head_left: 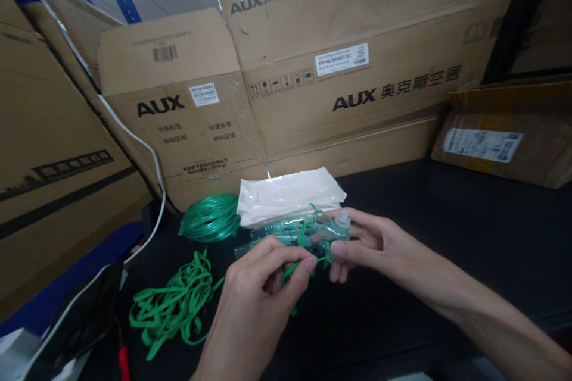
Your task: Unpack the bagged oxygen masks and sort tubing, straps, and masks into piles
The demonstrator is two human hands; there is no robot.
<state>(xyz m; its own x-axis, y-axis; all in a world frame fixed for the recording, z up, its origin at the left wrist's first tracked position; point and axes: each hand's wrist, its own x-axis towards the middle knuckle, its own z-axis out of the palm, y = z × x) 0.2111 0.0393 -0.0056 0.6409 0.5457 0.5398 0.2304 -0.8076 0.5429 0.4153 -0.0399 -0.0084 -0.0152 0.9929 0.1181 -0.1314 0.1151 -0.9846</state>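
My right hand (373,244) grips a clear, green-tinted plastic breathing mask (329,231) with a pale connector (343,219) at its end. Close in front of the mask, my left hand (263,292) pinches a thin green elastic strap (291,271) between thumb and fingers. The strap runs toward the mask's near edge; whether it is fastened there I cannot tell. Clear plastic tube-like pieces (268,229) extend left behind my left hand, partly hidden by it. A loose heap of green elastic straps (179,300) lies to the left on the black table.
A coil of green tubing (210,217) and a white packet (290,190) lie behind the hands. Large cardboard boxes (295,113) wall off the back, with a smaller carton (504,137) at right. A white cable (156,172) and a red-handled tool (124,363) are at left.
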